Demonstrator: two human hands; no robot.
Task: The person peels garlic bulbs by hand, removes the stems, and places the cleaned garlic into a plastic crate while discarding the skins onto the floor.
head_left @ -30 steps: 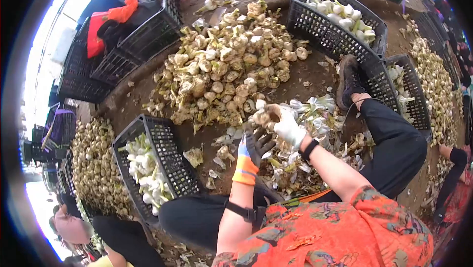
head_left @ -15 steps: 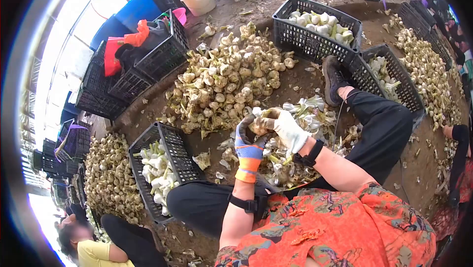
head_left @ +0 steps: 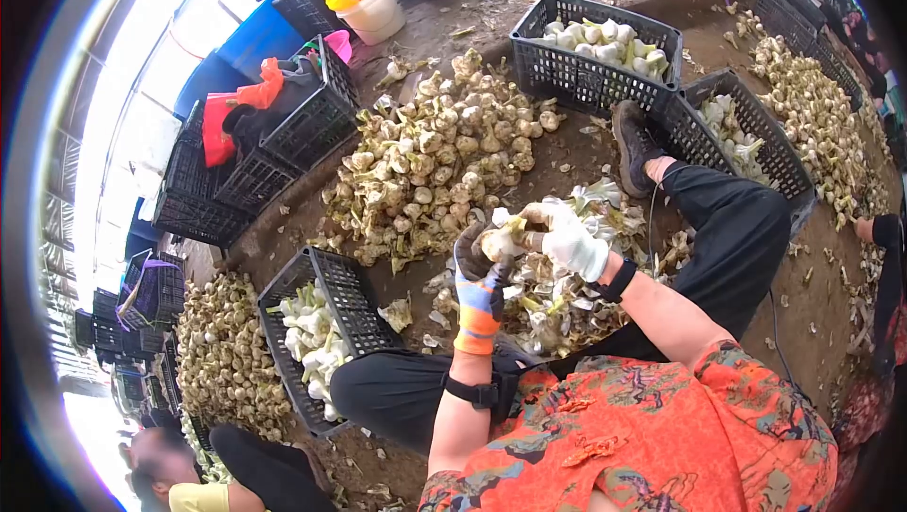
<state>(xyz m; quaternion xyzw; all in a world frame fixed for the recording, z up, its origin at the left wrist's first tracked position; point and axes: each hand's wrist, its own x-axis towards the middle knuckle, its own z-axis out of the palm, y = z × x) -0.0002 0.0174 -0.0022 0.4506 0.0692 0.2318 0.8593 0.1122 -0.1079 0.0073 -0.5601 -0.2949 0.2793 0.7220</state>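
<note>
Garlic bulb (head_left: 498, 245) between left hand (head_left: 480, 272) and right hand (head_left: 567, 240) paler than before, stem (head_left: 516, 223) now showing.

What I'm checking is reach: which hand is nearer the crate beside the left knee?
Left. The left hand is to the right of the crate, across a gap, at the garlic bulb; the right hand is farther right, on the bulb's other side.
</note>
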